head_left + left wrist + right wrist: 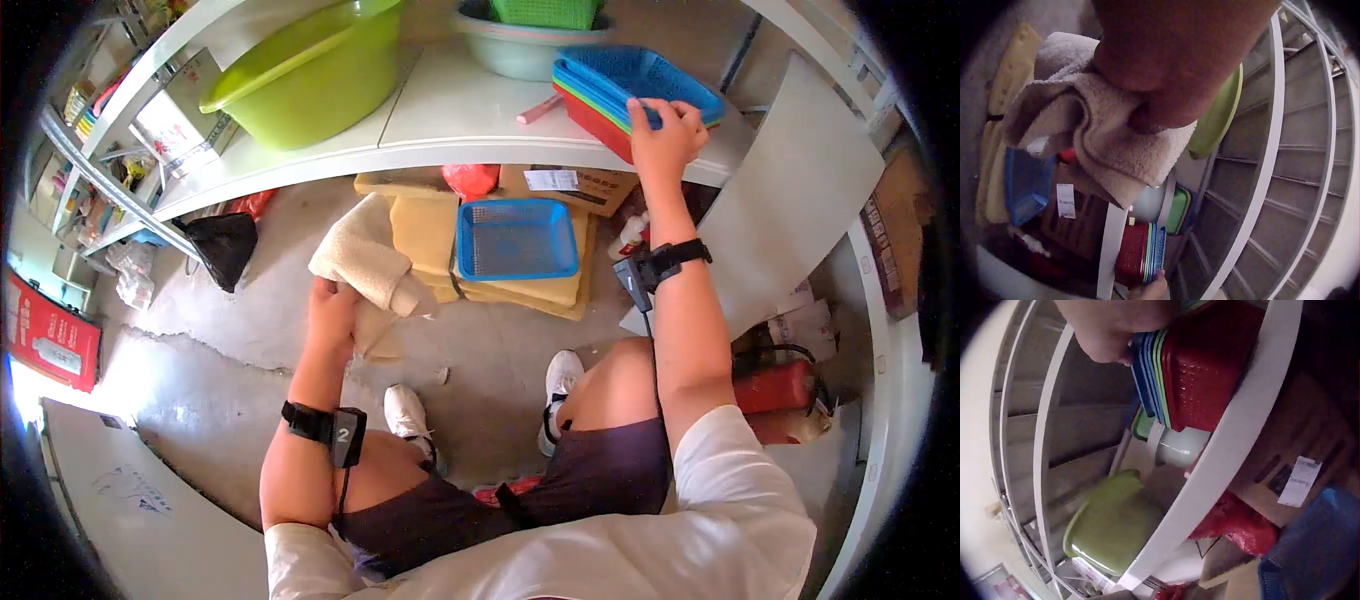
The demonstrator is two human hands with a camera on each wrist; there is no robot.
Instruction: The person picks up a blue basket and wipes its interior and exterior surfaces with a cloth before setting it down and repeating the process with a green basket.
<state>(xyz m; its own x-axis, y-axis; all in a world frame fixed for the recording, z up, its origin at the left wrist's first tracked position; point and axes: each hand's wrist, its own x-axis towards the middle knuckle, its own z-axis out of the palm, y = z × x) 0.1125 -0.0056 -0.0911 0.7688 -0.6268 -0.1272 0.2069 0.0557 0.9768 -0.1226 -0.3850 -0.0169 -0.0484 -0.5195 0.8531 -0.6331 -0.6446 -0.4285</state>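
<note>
My left hand [332, 318] grips a beige towel [365, 255], which hangs bunched over the fingers; in the left wrist view the towel [1110, 125] droops in folds below the hand [1160, 69]. My right hand [668, 140] pinches the near rim of a stack of nested baskets, blue [640, 80] on top, green and red [600, 125] beneath, at the shelf's right end. The right wrist view has the hand [1119, 328] at the edge of the blue baskets [1147, 375], beside the red one [1204, 369].
A green tub [310, 80] and a pale basin [530, 45] holding a green basket stand on the white shelf [440, 110]. Below, a single blue basket [517, 240] lies on yellow foam pads [425, 235] near a cardboard box [600, 190]. A white panel [790, 190] leans at right.
</note>
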